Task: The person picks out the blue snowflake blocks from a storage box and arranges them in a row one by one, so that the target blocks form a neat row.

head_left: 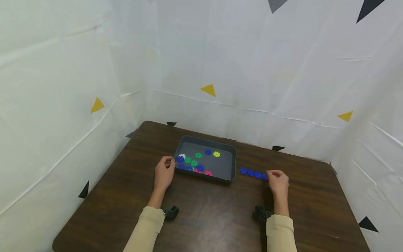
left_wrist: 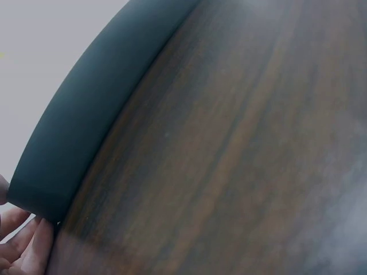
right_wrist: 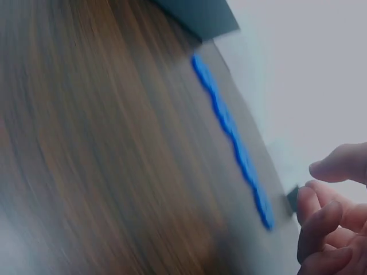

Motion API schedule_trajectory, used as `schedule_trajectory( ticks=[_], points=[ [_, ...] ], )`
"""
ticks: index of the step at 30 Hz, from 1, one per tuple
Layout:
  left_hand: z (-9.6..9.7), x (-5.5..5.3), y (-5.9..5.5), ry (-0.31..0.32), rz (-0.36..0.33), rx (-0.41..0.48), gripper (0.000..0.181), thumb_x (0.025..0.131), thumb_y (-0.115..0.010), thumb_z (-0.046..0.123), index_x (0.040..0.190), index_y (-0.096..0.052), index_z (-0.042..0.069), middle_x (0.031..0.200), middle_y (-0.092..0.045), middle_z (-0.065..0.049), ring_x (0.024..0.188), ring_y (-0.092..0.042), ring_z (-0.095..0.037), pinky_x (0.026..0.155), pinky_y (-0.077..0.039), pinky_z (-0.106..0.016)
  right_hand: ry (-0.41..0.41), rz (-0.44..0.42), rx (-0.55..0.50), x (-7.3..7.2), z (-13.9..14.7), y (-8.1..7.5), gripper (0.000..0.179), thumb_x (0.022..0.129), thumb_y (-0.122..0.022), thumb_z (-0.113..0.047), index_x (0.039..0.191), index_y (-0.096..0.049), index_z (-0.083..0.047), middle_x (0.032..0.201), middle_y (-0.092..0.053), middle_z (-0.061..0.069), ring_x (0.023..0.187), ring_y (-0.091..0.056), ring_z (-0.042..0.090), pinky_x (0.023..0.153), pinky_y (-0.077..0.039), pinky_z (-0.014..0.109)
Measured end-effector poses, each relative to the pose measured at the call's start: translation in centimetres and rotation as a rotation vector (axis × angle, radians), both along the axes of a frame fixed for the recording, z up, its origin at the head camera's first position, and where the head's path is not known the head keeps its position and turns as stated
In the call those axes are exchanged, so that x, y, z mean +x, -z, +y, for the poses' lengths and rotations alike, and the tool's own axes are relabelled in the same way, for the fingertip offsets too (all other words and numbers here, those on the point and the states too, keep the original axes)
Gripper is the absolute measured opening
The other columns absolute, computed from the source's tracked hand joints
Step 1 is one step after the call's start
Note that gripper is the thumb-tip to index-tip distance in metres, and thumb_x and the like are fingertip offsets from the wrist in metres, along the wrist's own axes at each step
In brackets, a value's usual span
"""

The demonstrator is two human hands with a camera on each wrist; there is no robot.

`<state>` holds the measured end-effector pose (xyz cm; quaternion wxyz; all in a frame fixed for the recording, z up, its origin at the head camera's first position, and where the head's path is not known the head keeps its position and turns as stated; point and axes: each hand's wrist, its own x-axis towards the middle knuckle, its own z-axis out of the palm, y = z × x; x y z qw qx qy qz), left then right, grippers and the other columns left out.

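Observation:
My left hand (head_left: 164, 174) grips the near left corner of a dark grey tray (head_left: 225, 165); in the left wrist view, the fingers (left_wrist: 39, 246) bend against the outside of that corner. Several flower-shaped plastic discs in blue, green, pink, white and yellow lie in the tray, mostly toward its left and front. Right of the tray, a row of blue flower discs (head_left: 250, 173) lies on the table. My right hand (head_left: 278, 183) hovers by the row's right end. The right wrist view shows its fingers loosely curled, holding nothing, apart from the blue row (right_wrist: 230, 130).
The brown wooden table (head_left: 201, 217) has rounded far corners. White sheeting (head_left: 252, 63) with yellow and black triangles hangs behind it and at both sides. Each wrist wears a black camera mount, one of them the left mount (head_left: 171, 212).

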<state>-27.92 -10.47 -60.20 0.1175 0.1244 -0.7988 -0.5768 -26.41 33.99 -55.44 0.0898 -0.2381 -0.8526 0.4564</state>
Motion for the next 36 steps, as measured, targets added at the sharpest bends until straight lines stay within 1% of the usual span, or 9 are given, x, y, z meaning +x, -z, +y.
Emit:
schedule_trajectory(
  ticks=[6, 10, 13, 17, 20, 25, 30, 33, 36],
  points=[
    [0.1, 0.0, 0.1, 0.004, 0.025, 0.011, 0.03, 0.109, -0.063, 0.029, 0.128, -0.071, 0.008, 0.122, -0.075, -0.016, 0.113, -0.072, -0.031, 0.096, -0.059, -0.054, -0.038, 0.113, -0.073, -0.1, -4.1, -0.2, 0.028, 0.104, -0.069, -0.026, 0.115, -0.074, 0.0, 0.085, -0.069, -0.004, 0.072, -0.058, 0.01, 0.064, -0.047, 0.026],
    [0.5, 0.4, -0.2, 0.01, 0.037, 0.02, 0.031, 0.108, -0.064, 0.029, 0.128, -0.072, 0.006, 0.121, -0.075, -0.016, 0.114, -0.072, -0.032, 0.098, -0.058, -0.054, -0.077, 0.182, -0.096, 0.1, -6.4, -0.8, 0.025, 0.104, -0.07, -0.025, 0.113, -0.076, -0.003, 0.088, -0.067, -0.006, 0.086, -0.056, 0.014, 0.069, -0.046, 0.027],
    [0.9, 0.7, -0.3, 0.027, 0.039, 0.041, 0.031, 0.109, -0.064, 0.028, 0.128, -0.072, 0.006, 0.123, -0.074, -0.017, 0.116, -0.072, -0.033, 0.101, -0.058, -0.054, -0.104, 0.242, -0.093, 0.0, -7.5, -1.4, 0.022, 0.104, -0.071, -0.023, 0.112, -0.077, -0.004, 0.092, -0.067, -0.002, 0.093, -0.057, 0.017, 0.072, -0.045, 0.027],
    [1.5, 1.1, -0.5, 0.06, 0.027, 0.072, 0.031, 0.109, -0.064, 0.028, 0.129, -0.071, 0.005, 0.127, -0.074, -0.018, 0.121, -0.071, -0.035, 0.104, -0.057, -0.055, -0.177, 0.28, -0.055, -0.1, -8.8, -2.2, 0.019, 0.103, -0.072, -0.022, 0.11, -0.079, -0.007, 0.098, -0.072, 0.008, 0.092, -0.061, 0.019, 0.069, -0.047, 0.026],
    [1.8, 1.4, -0.6, 0.077, 0.008, 0.09, 0.032, 0.109, -0.064, 0.028, 0.131, -0.071, 0.006, 0.13, -0.073, -0.018, 0.124, -0.07, -0.036, 0.106, -0.056, -0.056, -0.227, 0.277, -0.024, -0.1, -10.0, -2.7, 0.018, 0.103, -0.073, -0.023, 0.111, -0.08, -0.008, 0.109, -0.076, 0.012, 0.089, -0.06, 0.022, 0.067, -0.048, 0.027],
    [2.0, 1.9, -0.3, 0.092, -0.022, 0.112, 0.032, 0.11, -0.063, 0.029, 0.133, -0.069, 0.007, 0.133, -0.071, -0.017, 0.129, -0.068, -0.036, 0.108, -0.055, -0.055, -0.31, 0.249, 0.016, -0.6, -12.4, -2.5, 0.018, 0.102, -0.074, -0.022, 0.113, -0.08, -0.008, 0.123, -0.075, 0.014, 0.095, -0.063, 0.027, 0.074, -0.05, 0.029],
    [1.6, 2.1, -0.5, 0.092, -0.019, 0.11, 0.032, 0.111, -0.063, 0.028, 0.134, -0.068, 0.006, 0.134, -0.07, -0.018, 0.129, -0.067, -0.036, 0.109, -0.054, -0.055, -0.437, 0.158, 0.064, -1.7, -15.2, -1.4, 0.019, 0.101, -0.074, -0.023, 0.113, -0.081, -0.01, 0.122, -0.076, 0.012, 0.096, -0.068, 0.026, 0.077, -0.055, 0.036],
    [1.6, 1.9, -0.7, 0.093, -0.015, 0.104, 0.032, 0.111, -0.063, 0.029, 0.133, -0.068, 0.006, 0.134, -0.07, -0.019, 0.129, -0.067, -0.036, 0.11, -0.053, -0.056, -0.474, 0.104, 0.103, -2.3, -16.6, -0.9, 0.019, 0.101, -0.075, -0.027, 0.114, -0.081, -0.014, 0.121, -0.076, 0.008, 0.098, -0.068, 0.024, 0.078, -0.055, 0.039],
    [1.9, 1.8, -0.6, 0.101, -0.01, 0.11, 0.033, 0.111, -0.062, 0.029, 0.133, -0.068, 0.006, 0.135, -0.07, -0.019, 0.129, -0.067, -0.037, 0.11, -0.053, -0.056, -0.496, 0.08, 0.141, -2.5, -17.3, -0.4, 0.019, 0.101, -0.075, -0.028, 0.114, -0.08, -0.016, 0.115, -0.076, 0.006, 0.093, -0.066, 0.022, 0.074, -0.052, 0.038]
  ],
)
